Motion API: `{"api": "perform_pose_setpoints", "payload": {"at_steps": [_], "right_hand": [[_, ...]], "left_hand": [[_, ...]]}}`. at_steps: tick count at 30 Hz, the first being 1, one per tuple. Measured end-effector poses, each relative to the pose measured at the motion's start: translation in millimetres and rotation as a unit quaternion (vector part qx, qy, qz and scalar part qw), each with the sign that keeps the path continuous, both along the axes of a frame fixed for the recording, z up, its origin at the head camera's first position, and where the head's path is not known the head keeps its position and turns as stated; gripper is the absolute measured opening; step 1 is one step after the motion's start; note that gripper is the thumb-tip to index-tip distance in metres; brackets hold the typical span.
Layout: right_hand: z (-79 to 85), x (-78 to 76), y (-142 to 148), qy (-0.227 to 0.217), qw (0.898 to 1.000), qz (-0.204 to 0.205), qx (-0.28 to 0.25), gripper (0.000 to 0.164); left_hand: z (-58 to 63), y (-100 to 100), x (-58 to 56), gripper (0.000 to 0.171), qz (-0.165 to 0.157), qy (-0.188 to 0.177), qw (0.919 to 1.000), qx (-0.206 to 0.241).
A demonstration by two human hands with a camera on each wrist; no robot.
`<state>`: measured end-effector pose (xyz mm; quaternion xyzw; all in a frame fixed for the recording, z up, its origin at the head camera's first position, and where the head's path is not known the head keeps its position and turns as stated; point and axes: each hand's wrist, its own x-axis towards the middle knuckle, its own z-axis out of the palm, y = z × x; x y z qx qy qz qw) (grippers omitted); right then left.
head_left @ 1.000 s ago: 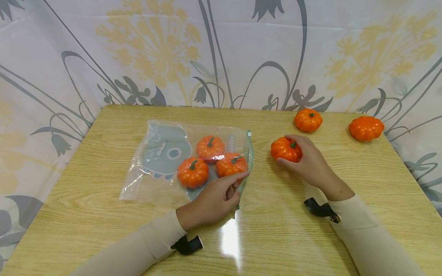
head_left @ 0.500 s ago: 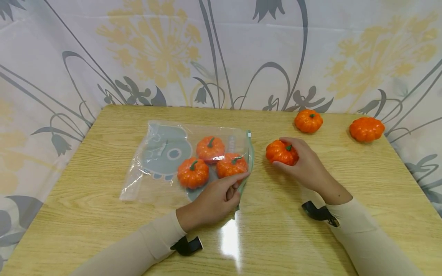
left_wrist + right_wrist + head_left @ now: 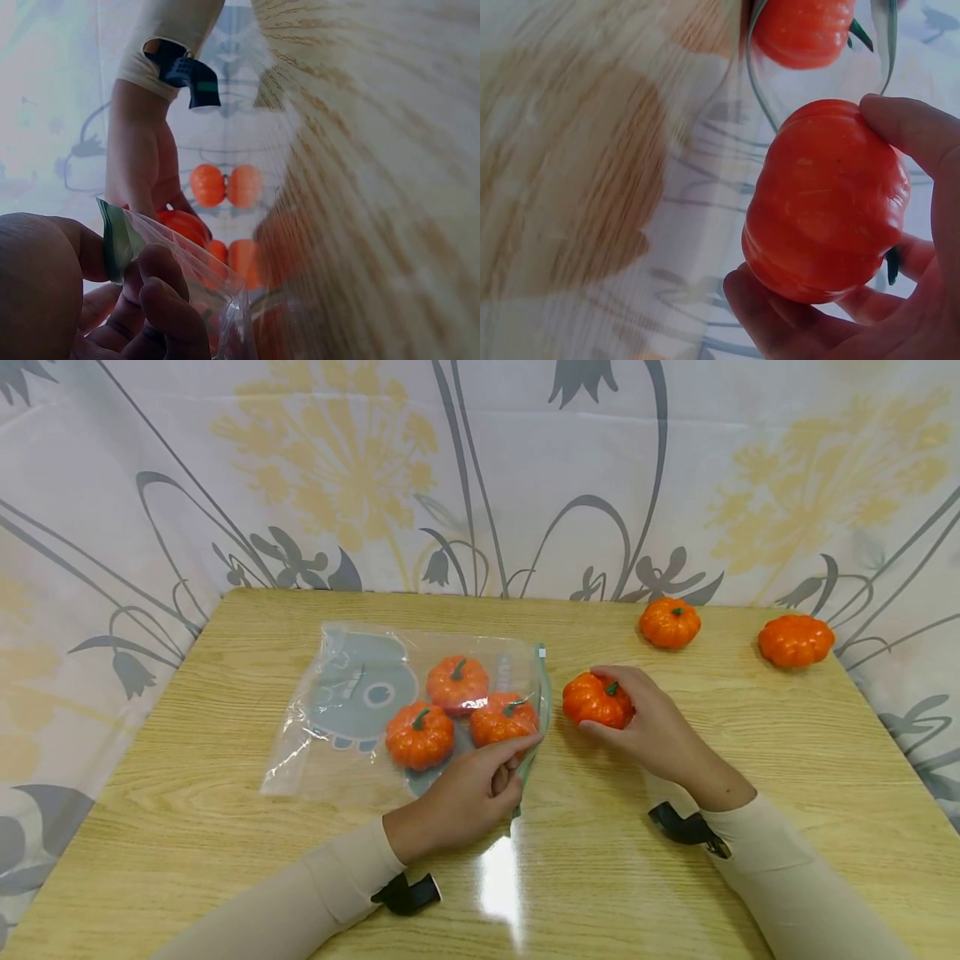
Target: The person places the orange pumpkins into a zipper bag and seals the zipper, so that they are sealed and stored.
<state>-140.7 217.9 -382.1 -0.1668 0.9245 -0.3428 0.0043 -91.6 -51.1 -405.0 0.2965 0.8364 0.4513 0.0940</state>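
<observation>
My right hand (image 3: 660,727) grips a small orange pumpkin (image 3: 597,700) with a green stem, just right of a clear zip bag (image 3: 352,693). The right wrist view shows thumb and fingers round the pumpkin (image 3: 825,202), close before the bag's open mouth. With my left hand (image 3: 468,793) I pinch the green zip edge (image 3: 116,240) of the bag, holding its mouth up. Inside the bag lie three more pumpkins (image 3: 420,735), seen through the plastic. A blue-grey cartoon creature is printed on the bag's left part.
Two further pumpkins rest at the back right of the wooden table (image 3: 247,860): a nearer-to-centre pumpkin (image 3: 670,622) and a pumpkin lying on its side (image 3: 796,641) near the right edge. A flower-patterned cloth (image 3: 495,468) hangs behind the table.
My right hand has carried its pumpkin left and slightly toward me, closer to the bag's mouth. The left hand and the bag have stayed put.
</observation>
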Motion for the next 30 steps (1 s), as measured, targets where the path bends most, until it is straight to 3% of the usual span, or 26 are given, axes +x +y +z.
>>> {"api": "perform_pose_setpoints", "payload": {"at_steps": [30], "right_hand": [[-0.6, 9.9, -16, -0.011, 0.999, 0.045, -0.018, 0.07]], "left_hand": [[-1.5, 0, 0.9, 0.051, -0.014, 0.001, 0.9999, 0.006]]}}
